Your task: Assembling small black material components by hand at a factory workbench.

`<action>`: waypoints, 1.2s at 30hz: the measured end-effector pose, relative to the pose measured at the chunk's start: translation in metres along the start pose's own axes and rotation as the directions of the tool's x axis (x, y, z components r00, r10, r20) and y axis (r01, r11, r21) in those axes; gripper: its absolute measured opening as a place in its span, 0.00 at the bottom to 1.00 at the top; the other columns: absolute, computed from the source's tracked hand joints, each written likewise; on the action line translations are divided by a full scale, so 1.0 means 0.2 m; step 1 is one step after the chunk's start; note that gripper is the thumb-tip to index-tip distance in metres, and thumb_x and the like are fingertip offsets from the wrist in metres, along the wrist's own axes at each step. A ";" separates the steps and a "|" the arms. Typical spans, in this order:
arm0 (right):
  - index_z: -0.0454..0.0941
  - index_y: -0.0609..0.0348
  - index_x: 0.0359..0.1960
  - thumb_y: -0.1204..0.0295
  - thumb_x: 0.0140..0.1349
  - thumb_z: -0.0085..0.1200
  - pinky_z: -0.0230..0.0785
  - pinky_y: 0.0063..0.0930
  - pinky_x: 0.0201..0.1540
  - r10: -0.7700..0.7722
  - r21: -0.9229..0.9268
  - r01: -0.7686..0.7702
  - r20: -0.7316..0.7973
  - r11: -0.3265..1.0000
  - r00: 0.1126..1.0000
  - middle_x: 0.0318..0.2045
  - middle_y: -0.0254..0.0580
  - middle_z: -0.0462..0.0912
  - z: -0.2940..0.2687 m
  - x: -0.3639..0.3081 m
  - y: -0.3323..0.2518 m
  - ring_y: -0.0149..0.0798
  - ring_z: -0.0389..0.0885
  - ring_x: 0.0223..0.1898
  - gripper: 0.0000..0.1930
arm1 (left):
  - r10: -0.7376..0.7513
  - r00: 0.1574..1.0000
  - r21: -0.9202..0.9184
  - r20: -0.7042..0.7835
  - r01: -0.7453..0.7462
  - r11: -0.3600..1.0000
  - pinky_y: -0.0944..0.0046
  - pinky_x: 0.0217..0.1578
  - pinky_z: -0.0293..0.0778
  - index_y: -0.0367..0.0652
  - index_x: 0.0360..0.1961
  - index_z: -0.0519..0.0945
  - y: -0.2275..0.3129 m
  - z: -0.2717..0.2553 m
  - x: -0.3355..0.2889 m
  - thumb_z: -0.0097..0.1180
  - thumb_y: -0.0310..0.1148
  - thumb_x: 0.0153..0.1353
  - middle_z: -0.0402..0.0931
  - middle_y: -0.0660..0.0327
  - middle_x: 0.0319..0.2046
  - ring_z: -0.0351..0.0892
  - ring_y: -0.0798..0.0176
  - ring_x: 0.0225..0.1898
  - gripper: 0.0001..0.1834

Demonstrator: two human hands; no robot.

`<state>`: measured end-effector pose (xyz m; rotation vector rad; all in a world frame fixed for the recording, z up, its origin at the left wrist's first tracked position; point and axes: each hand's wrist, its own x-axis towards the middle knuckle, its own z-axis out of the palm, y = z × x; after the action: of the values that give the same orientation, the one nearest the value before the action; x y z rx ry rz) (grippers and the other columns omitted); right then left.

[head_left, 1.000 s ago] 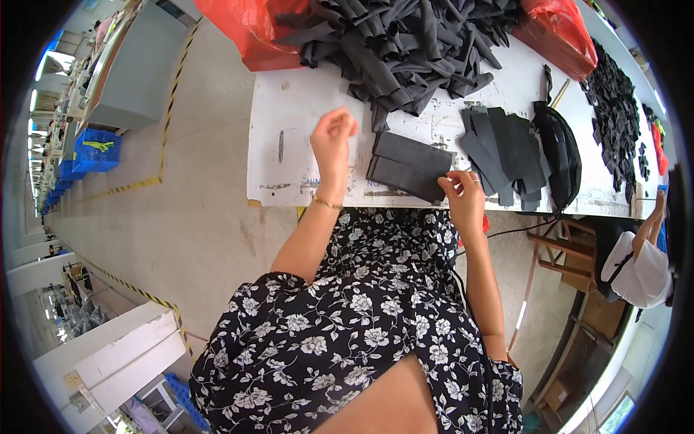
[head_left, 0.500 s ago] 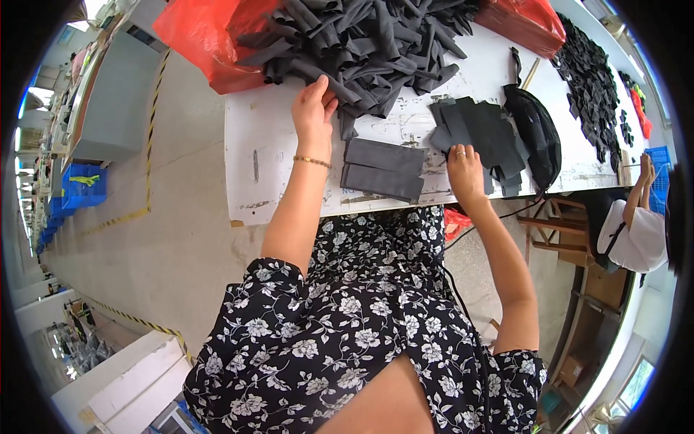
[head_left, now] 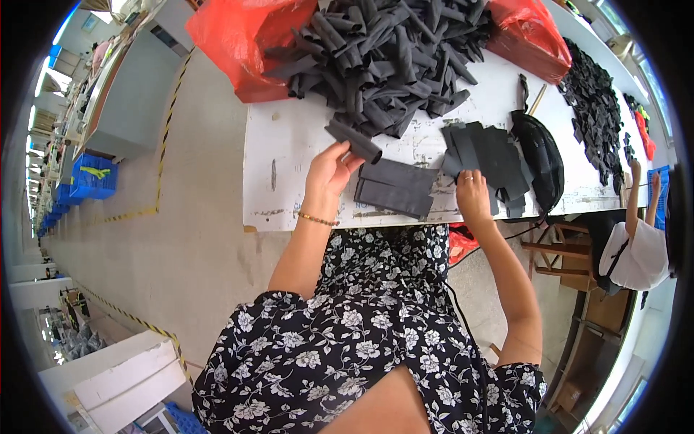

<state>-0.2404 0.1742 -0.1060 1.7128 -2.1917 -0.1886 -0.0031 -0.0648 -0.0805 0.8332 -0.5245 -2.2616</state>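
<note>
Pressure kept light should spare the curled dark strip (head_left: 354, 142) creases. It lies above the frame's centre, the left hand (head_left: 330, 173) clamped on its lower side, both ends jutting past the grip. Right of centre, the right hand (head_left: 473, 197) touches fanned dark pieces (head_left: 493, 153) on the worktop (head_left: 289, 145); whether that grip is closed, I cannot tell.

Blue crates (head_left: 98, 186), brown wooden stool (head_left: 557, 249)
</note>
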 end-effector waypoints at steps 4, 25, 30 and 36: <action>0.77 0.64 0.34 0.77 0.52 0.49 0.68 0.33 0.43 -0.055 0.072 0.054 0.019 0.996 0.998 0.37 0.43 0.76 -0.05 0.00 0.03 0.43 0.72 0.42 0.08 | -0.086 0.996 -0.102 0.010 0.087 0.991 0.53 0.53 0.77 0.30 0.44 0.74 -0.01 -0.02 -0.02 0.48 0.19 0.64 0.76 0.48 0.45 0.78 0.51 0.48 0.09; 0.70 0.62 0.40 0.74 0.52 0.65 0.69 0.38 0.43 0.144 0.809 0.124 -0.249 0.574 0.958 0.40 0.46 0.75 -0.77 0.17 -0.18 0.50 0.73 0.41 0.18 | 0.046 0.954 -0.063 0.296 -0.028 0.998 0.46 0.48 0.80 0.35 0.46 0.72 0.03 0.25 -0.18 0.45 0.35 0.71 0.74 0.40 0.52 0.80 0.46 0.49 0.13; 0.77 0.59 0.48 0.76 0.50 0.66 0.69 0.36 0.44 0.257 0.913 0.018 -0.133 0.407 0.957 0.43 0.46 0.79 -0.82 0.20 -0.21 0.46 0.75 0.41 0.21 | 0.020 0.957 -0.080 0.288 0.004 0.997 0.47 0.48 0.81 0.39 0.47 0.72 0.02 0.26 -0.19 0.45 0.34 0.71 0.74 0.40 0.52 0.80 0.47 0.49 0.11; 0.84 0.57 0.38 0.76 0.50 0.65 0.67 0.33 0.43 0.249 0.861 0.077 -0.229 0.502 0.941 0.35 0.38 0.82 -0.82 0.26 -0.20 0.41 0.76 0.37 0.12 | -0.006 0.947 -0.011 0.321 0.010 1.000 0.49 0.47 0.81 0.42 0.50 0.72 0.01 0.28 -0.20 0.46 0.33 0.70 0.74 0.38 0.51 0.80 0.47 0.49 0.11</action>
<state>-0.1565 0.1328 0.0436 1.8259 -2.2066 1.3862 -0.0180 -0.0310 -0.0234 0.4596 -0.6531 -2.4198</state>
